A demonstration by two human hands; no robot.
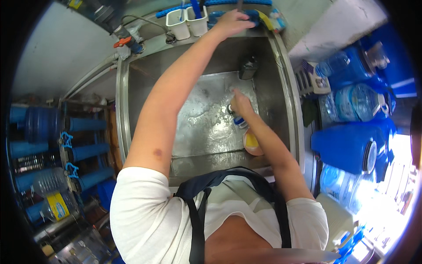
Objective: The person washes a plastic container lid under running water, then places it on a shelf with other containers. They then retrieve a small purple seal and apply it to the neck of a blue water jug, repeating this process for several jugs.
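Note:
A metal sink basin (202, 101) with a wet floor lies in front of me. My left hand (234, 23) reaches across it to the back ledge, fingers apart, beside a grey upright pipe (239, 4) and some blue items. Whether it touches the pipe I cannot tell. Down in the basin my right hand (241, 105) is closed, one finger pointing forward. A blue-and-white object (239, 122) shows just under it, its kind unclear. Close to my right forearm sits a pale round bowl (253, 152) with a yellow piece (251, 140) in it. A dark bottle (248, 67) stands in the far right corner.
Two white cups (178, 31) with blue-handled tools stand on the back ledge, near a blue hose (176, 9). A valve with an orange handle (122, 42) is at the back left. Blue jugs (345, 147) and clear bottles (358, 103) crowd the right side; a bottle rack (90, 149) is left.

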